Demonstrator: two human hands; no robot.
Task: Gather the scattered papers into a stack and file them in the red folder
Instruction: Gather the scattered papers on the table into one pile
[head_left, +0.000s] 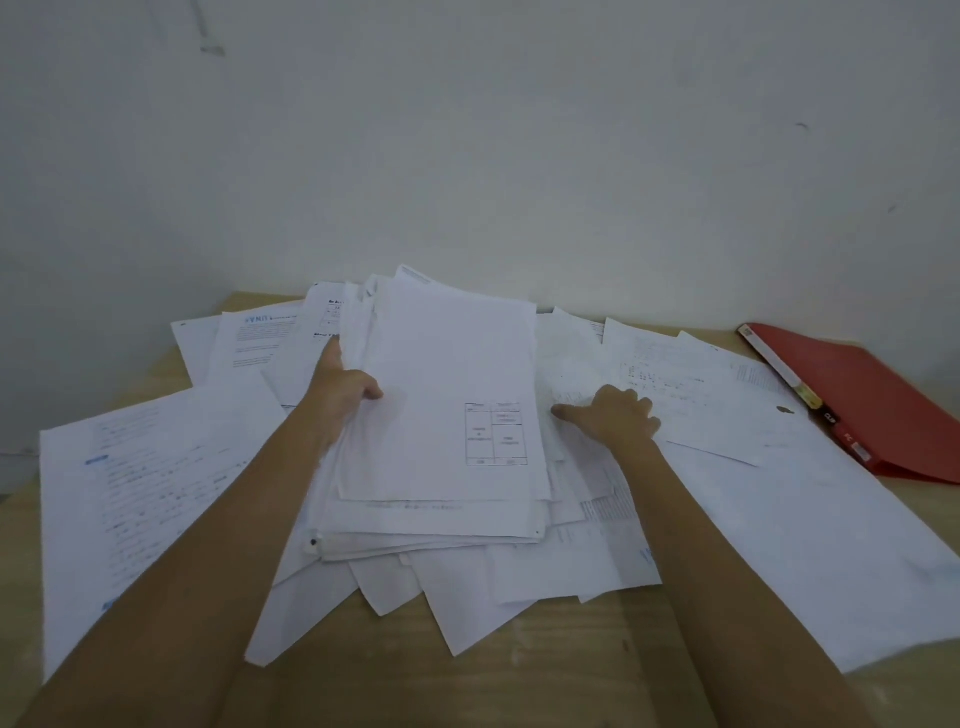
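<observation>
One stack (447, 415) is gripped by the left hand (343, 395); right hand (618, 415), fingers curled, rests on loose papers (701, 405), grip unclear.

two bare forearms reach forward from the bottom edge, angling slightly toward each other. the left hand (343, 387) grips the left edge of a stack of papers (447, 415), thumb on top, fingers hidden beneath. the right hand (621, 418) rests knuckles up on loose sheets (701, 405), fingers curled under, thumb stretched leftward; whether it pinches anything cannot be seen.
</observation>
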